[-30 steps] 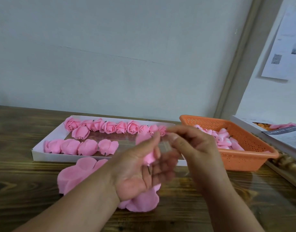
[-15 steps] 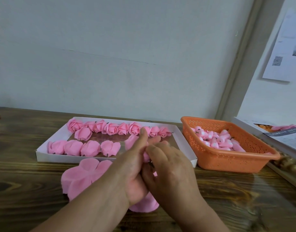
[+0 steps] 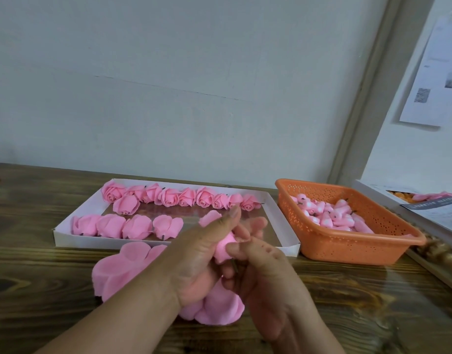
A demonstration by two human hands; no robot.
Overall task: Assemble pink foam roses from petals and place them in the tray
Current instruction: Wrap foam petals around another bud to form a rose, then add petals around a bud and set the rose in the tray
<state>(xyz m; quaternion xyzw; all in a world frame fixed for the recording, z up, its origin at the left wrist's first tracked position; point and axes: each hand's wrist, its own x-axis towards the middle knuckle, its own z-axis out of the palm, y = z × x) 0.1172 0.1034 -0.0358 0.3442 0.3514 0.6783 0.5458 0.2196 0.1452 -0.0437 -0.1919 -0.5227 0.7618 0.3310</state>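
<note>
A half-made pink foam rose point(image 3: 223, 245) sits between both hands above the table. My left hand point(image 3: 202, 261) cups it from the left, thumb up against a loose petal point(image 3: 209, 217). My right hand point(image 3: 265, 277) pinches the bud from the right, with a thin dark stem poking down between the fingers. A pile of flat pink petals point(image 3: 120, 269) lies on the wood under my hands. The white tray point(image 3: 283, 221) behind holds a back row of finished roses point(image 3: 204, 196) and a front row of several closed buds point(image 3: 112, 226).
An orange perforated basket point(image 3: 347, 245) with small pink bud cores point(image 3: 327, 213) stands right of the tray. Papers and a box point(image 3: 429, 208) lie at the far right edge. A grey wall runs behind the wooden table point(image 3: 28, 277).
My right hand came down from near the tray onto the bud and now pinches it against my left hand. Both hands stay close together over the petal pile.
</note>
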